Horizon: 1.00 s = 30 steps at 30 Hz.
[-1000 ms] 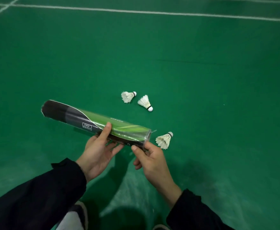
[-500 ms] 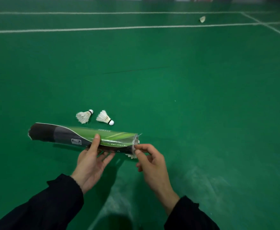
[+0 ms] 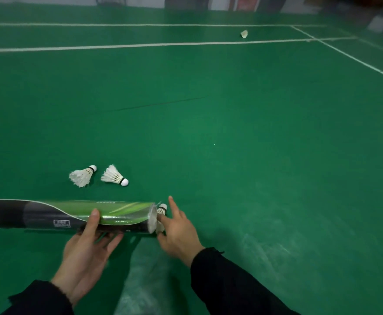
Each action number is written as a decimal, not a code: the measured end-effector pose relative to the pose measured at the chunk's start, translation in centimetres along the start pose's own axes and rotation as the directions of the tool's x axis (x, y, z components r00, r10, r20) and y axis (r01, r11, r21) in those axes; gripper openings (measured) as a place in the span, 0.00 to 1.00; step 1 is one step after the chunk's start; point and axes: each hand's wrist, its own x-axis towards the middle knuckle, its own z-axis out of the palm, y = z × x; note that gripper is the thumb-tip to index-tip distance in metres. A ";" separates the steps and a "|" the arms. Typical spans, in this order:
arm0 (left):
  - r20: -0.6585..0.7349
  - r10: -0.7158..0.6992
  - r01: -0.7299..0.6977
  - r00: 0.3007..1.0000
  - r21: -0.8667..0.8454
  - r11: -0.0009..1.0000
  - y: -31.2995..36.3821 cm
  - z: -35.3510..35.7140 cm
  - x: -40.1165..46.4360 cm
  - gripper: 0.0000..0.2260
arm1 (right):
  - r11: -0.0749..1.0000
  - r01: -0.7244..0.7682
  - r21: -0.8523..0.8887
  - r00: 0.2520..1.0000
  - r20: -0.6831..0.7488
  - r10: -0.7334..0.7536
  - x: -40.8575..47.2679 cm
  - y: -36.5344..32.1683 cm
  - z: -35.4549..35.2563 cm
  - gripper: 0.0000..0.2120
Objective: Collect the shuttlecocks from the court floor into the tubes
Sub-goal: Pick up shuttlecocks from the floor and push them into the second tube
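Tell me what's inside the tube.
Nothing inside shows: the tube is opaque, its open right end edge-on. One shuttlecock sits at that mouth, under the right hand, partly covered. The left hand holds the tube.

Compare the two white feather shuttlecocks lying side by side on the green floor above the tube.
The left shuttlecock points its cork up-right; the right shuttlecock points its cork down-right. The left one's feathers look ragged; the right one's look neater. Both are white, lie on their sides on the floor, apart.
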 end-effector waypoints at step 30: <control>-0.135 -0.095 0.079 0.986 -0.118 0.990 1.0 -2.4 0.6 0.28 | 0.617 -0.088 0.782 0.907 -0.193 0.374 -0.1 -7.6 -0.9 0.05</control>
